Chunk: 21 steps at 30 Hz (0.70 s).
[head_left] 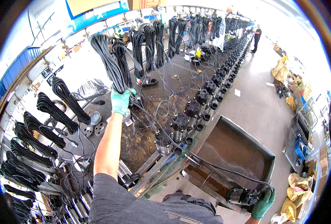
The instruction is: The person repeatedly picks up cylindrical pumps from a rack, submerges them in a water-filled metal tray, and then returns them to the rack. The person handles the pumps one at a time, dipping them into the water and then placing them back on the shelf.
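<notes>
Pump: the silver-and-black pump is tilted onto its side by the near end of the metal tray, low on the right; whether it rests there or hangs from the hand cannot be told
Cable coil: the black coil slants above the tabletop on the left, well apart from the pump
Connecting cable: a black cable spans the tray between the hands; moving both together should spare its joint a tug
Row of pumps: the upright pumps stand close to that cable, so lifting it clear of their tops would likely prevent a snag
Left grip: the green-gloved left hand is closed around the coil's lower end; a firm squeeze should stop the loops from spreading
Right grip: the right hand, also gloved, is curled closed at the pump's top end; which part the fingers hook is hidden, and a solid hold matters more than pulling by the cable
Left arm: reaches forward over the tabletop, nearly straight, forearm bare
Right arm: low and out to the side, with only a little forearm showing behind the glove
</notes>
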Tool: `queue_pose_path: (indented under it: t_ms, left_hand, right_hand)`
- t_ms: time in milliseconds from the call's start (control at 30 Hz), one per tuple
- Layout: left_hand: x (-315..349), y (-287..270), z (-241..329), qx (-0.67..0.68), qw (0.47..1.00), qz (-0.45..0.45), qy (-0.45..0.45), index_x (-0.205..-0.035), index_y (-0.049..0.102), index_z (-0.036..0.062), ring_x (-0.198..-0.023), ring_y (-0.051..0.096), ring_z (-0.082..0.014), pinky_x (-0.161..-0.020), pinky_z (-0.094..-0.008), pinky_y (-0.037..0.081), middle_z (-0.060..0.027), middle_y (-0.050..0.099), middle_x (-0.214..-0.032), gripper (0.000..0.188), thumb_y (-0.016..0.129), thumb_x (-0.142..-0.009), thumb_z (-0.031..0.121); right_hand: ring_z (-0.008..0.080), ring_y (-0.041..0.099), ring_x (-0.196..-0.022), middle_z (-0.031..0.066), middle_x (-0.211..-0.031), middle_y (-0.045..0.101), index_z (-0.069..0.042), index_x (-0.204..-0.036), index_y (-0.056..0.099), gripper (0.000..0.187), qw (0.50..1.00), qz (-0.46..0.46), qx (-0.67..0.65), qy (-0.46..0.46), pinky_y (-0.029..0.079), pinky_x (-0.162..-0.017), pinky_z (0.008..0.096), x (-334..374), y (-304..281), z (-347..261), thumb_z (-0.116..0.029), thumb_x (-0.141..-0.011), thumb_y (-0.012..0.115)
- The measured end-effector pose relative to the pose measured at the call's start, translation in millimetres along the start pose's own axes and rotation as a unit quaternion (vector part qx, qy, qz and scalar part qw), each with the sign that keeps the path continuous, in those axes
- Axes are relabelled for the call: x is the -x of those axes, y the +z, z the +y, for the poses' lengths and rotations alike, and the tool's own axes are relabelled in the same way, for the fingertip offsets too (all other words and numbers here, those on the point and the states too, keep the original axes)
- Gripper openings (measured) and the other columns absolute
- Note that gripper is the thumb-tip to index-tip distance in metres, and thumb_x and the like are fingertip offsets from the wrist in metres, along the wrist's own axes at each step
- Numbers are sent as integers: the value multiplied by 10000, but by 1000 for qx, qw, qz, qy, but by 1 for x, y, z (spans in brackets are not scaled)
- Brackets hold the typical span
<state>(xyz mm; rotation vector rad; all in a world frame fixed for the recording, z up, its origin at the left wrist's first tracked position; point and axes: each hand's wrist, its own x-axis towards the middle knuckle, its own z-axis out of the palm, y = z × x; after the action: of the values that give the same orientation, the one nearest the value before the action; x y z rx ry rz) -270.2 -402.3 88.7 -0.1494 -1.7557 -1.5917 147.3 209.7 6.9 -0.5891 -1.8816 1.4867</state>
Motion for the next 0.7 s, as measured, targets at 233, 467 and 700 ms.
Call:
queue_pose_path:
  t_ms: [233, 467, 700]
  left_hand:
    - [54, 19, 47, 28, 982, -59, -176, -1284, 648, -34, -1101, 635, -265, -990, -399, 509, -137, 690, -1232, 399, 637, -977, 221]
    - [90, 63, 148, 414, 880, -222, -69, -1432, 481, -89, -1221, 620, -372, -1138, -501, 446, -253, 616, -1348, 615, 617, -863, 101]
    - [57, 171, 173, 526, 762, -361, -112, -1450, 436, -154, -1364, 517, -438, -1224, -577, 335, -313, 520, -1460, 596, 494, -969, 194]
  right_hand:
    - [121, 613, -885, 37, -1021, 665, -5, -1288, 627, 379, 986, 105, -86, 101, 525, -783, 283, 9, -13, -11, -295, -1112, 459]
    - [68, 468, -599, -47, -694, 550, -88, -833, 667, 336, 983, 114, -109, 96, 383, -547, 245, -25, -20, -28, -320, -1057, 573]
    - [116, 311, -498, -55, -596, 310, -208, -763, 513, 351, 919, 287, -260, 74, 275, -477, 286, 25, -114, -98, -398, -1048, 590]
